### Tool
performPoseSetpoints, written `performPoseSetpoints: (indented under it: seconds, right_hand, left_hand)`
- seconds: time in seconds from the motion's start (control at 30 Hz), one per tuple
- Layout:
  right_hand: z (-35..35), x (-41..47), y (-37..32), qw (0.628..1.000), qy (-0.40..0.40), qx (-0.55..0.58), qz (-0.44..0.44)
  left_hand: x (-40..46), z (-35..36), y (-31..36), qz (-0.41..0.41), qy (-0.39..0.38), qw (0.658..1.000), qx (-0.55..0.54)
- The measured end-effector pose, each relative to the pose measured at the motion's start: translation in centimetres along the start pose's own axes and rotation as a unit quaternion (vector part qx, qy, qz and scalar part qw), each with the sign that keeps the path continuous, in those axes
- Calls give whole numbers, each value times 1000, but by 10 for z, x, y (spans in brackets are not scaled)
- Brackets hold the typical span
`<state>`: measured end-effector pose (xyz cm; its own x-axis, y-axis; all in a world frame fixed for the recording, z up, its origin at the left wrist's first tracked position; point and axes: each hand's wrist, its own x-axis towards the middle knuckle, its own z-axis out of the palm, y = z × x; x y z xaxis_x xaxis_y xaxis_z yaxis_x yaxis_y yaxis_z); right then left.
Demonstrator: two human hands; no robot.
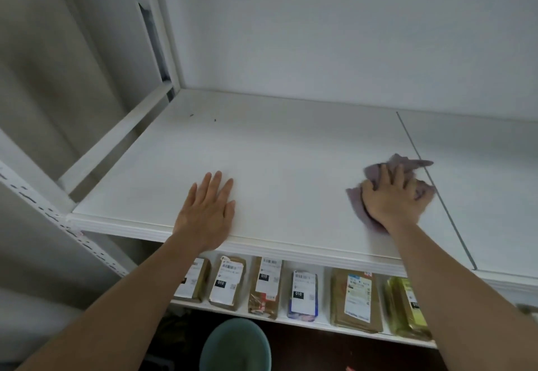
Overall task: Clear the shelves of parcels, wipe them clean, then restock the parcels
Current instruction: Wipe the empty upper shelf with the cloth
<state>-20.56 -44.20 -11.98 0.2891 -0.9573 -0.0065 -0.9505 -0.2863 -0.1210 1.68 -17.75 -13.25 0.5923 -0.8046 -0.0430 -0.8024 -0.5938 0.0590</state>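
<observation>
Head view: white shelf (pixel 291 149) fills the mid frame, w/ a thin seam running near-to-far on its right side. Left hand (pixel 208 210) lies flat on the shelf near the front edge, fingers straight & together, holding nothing. Right hand (pixel 393 195) is further right, fingers curled over a crumpled purple-grey cloth (pixel 378 174), pressing it onto the shelf just left of the seam; cloth sticks out beyond the fingers on the far side & to the left of the hand. Hand & cloth a bit blurred. Two small dark specks (pixel 191 115) sit far-left on the shelf.

Lower shelf (pixel 305 324) under it holds a row of parcels (pixel 265 287), mostly brown w/ white labels, one blue, one yellow-green at right, lying side by side. Below, near centre, a teal round bin (pixel 235 344) on the dark floor. White rack post (pixel 52 213) w/ slots at left.
</observation>
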Motion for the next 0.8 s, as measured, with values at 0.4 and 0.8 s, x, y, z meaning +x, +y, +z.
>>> performPoseSetpoints:
  seconds: [0.4, 0.8]
  right_hand:
    - [16, -17, -40, 954, 39, 9, -297]
    - [19, 91, -128, 977, 13, -16, -214]
  left_hand:
    - [27, -13, -18, -121, 27, 985, -122]
    - [33, -2, -26, -100, 261, 921, -271]
